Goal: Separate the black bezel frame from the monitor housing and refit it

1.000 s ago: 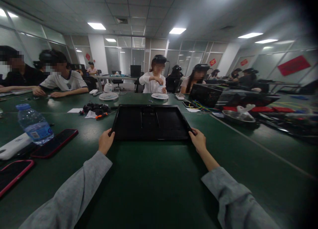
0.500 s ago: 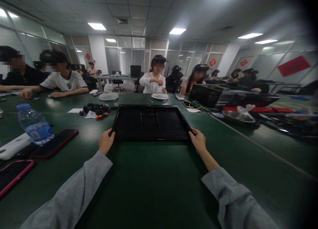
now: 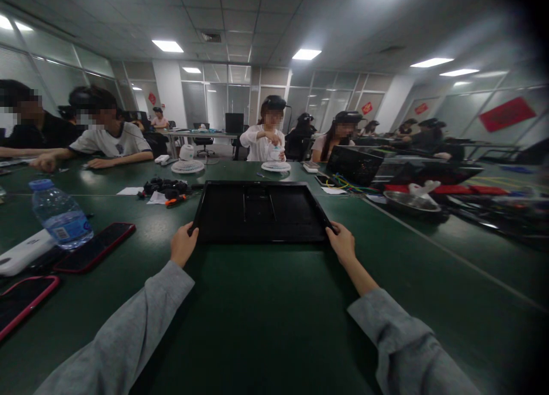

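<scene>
A wide black monitor cover lies in front of me, its raised rim facing up and a rectangular outline near its middle. My left hand grips its near left corner, thumb on the rim and the other fingers mostly hidden at the side. At the near right corner, my right hand is closed round the edge in the same way. Both forearms, in grey sleeves, reach forward over the green table.
To the left are a water bottle, a red-edged phone, another phone and a white device. Black parts lie beyond. At right stands a metal bowl. Across the table, a person handles a white fan part.
My hands and the monitor cover have not visibly moved. Across the table, the person's hands and the white part have shifted slightly.
</scene>
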Demonstrator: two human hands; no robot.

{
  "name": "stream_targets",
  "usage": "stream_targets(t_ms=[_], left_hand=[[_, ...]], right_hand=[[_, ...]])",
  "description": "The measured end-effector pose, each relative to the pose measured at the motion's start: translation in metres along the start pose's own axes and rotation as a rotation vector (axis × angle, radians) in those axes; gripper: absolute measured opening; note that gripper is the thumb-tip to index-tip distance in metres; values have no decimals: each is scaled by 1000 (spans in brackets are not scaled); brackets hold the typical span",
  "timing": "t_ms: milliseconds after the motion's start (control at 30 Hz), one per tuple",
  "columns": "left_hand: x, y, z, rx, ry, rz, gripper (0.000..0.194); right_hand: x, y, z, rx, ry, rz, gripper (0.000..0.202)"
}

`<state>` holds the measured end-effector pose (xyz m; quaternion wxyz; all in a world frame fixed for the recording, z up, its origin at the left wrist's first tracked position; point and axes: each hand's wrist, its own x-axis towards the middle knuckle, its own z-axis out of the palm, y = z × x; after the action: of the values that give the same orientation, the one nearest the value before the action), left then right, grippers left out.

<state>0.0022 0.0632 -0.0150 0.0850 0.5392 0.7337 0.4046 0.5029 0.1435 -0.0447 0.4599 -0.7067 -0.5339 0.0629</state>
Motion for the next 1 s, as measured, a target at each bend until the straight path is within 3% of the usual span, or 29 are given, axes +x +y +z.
stream_targets(t_ms=[1000], left_hand=[[1,1,2,54,-3,-43,37]], right_hand=[[-1,-4,-1,-36,-29,14,45]])
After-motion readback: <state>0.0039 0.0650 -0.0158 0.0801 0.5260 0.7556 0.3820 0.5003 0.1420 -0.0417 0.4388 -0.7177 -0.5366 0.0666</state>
